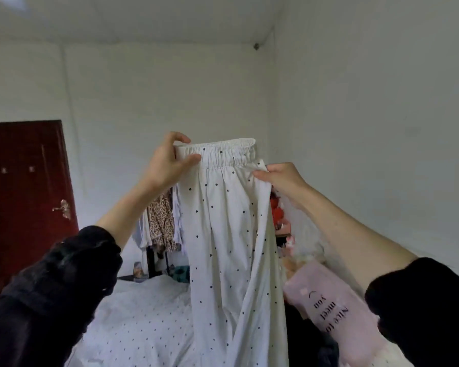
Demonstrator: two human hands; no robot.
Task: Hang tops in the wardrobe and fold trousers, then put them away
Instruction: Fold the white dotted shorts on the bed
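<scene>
Black sleeves (51,287) nearest. Your left hand (167,165) pinches elastic waistband, right hand (281,178) pinches side fabric — dotted trousers (228,234) held aloft over bed (143,327). Uneven grip (right sits lower) risks crooked fold — level up.

Soft, even daylight, slightly dim; bright patch on ceiling (11,4) upper left. My black sleeves (51,292) lose detail. Wide-angle bending at edges; overall mild softness, no glare.
</scene>
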